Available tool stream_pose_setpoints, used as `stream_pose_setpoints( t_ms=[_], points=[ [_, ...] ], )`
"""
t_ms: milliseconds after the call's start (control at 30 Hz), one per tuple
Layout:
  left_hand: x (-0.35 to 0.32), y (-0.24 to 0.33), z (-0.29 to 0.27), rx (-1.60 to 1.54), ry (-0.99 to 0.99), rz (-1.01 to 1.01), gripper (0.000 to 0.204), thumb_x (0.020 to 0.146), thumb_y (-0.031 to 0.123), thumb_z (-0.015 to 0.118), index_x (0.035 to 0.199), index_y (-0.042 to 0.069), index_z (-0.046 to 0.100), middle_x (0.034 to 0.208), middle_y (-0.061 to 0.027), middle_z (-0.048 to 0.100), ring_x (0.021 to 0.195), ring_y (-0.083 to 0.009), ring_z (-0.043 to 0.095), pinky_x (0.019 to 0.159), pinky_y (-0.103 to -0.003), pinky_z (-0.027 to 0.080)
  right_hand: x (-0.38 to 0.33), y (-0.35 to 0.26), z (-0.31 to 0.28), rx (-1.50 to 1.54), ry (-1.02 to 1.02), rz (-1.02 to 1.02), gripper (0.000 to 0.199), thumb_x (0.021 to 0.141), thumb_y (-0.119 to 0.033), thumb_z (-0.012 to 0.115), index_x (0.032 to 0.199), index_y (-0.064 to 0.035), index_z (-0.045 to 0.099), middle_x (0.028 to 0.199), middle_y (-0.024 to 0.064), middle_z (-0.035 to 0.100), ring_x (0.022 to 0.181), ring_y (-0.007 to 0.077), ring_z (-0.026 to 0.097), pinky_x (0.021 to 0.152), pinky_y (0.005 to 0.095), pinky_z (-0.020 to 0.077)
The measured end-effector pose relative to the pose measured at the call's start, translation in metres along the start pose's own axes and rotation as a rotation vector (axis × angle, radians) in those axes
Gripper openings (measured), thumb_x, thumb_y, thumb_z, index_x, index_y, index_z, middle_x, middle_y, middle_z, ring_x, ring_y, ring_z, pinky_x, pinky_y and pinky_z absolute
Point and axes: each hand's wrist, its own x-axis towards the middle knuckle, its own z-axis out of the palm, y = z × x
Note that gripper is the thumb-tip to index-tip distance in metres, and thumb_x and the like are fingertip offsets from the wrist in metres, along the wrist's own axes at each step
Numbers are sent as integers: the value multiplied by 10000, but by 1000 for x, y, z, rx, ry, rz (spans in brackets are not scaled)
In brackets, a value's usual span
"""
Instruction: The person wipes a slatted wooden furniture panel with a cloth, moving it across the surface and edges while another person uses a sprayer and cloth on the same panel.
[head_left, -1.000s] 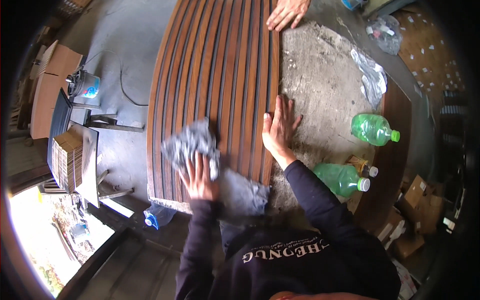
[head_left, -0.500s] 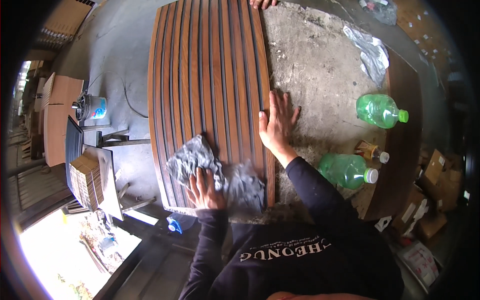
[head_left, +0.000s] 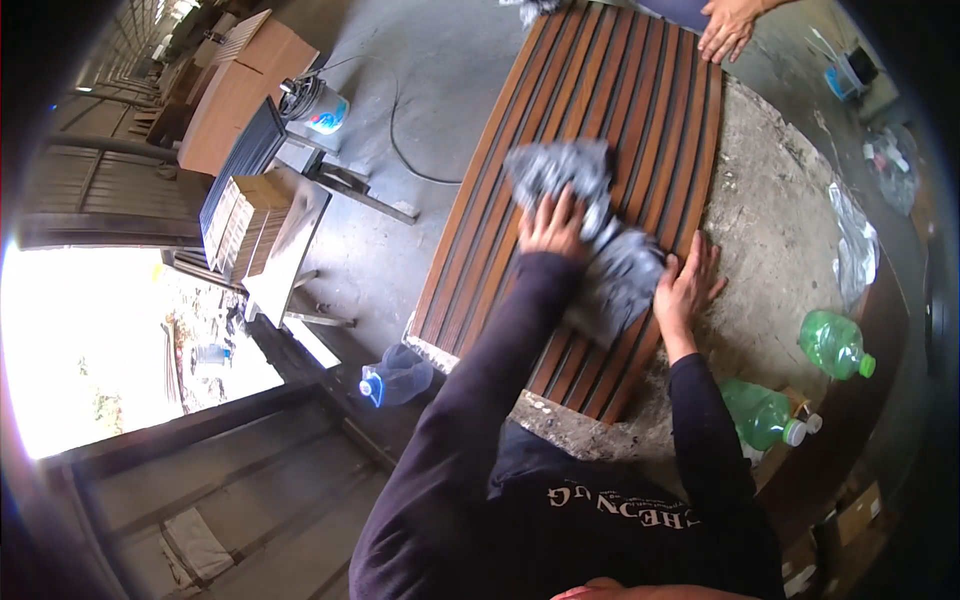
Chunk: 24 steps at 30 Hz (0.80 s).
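Head view is showing the left hand [head_left: 552,228] lying over a grey cloth [head_left: 570,165], fingers extended and spread, pressing down from above rather than closing around it; whether the fingertips are pinching any fabric, I cannot tell. The cloth is lying on the ribbed brown panel [head_left: 640,110], part of it spreading ahead of the fingers and part trailing, blurred, toward the right hand [head_left: 685,285]. That hand is resting open, gripping nothing, at the panel's right edge, its thumb just beside the cloth and its fingers reaching over the slab [head_left: 770,180]. The panel is lying flat on the slab, its dark grooves running lengthwise.

For wiping well, I am judging that strokes should be following the grooves, with the fingertips pushing fabric down into each channel, since a flat palm is probably cleaning only the raised ribs. The loose tail is risking a snag or a missed strip, so folding it into a pad is seeming wise. Light, even pressure is likely suiting the finish, while the right hand is bracing the edge against sliding. At the far end, a co-worker's hand [head_left: 730,28] is touching the panel's corner, so long strokes are needing care there. 2 green bottles [head_left: 832,343] are standing or lying well apart, off the panel.
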Motion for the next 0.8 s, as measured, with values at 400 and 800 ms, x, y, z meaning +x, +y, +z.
stream_pose_setpoints(
  t_ms=[400, 800],
  points=[
    [0, -1, -24, 103, -297, -230, 663, 755, 269, 600, 1379, 285, 377, 1488, -1, 256, 1345, -341, 232, 1033, -626, 159, 2, -14, 1, 26, 27, 2, 581, 875, -303, 494, 1395, -123, 308, 1413, 81, 370, 1368, 311, 216, 1058, 623, 67],
    [-137, 14, -73, 160, -522, -214, 667, 692, 218, 567, 1347, 210, 445, 1484, 15, 293, 1341, -304, 288, 1012, -613, 201, 1, -8, -6, 5, 4, 22, 605, 875, -290, 490, 1406, -97, 274, 1430, 88, 345, 1376, 314, 197, 1075, 595, 41]
  ],
)
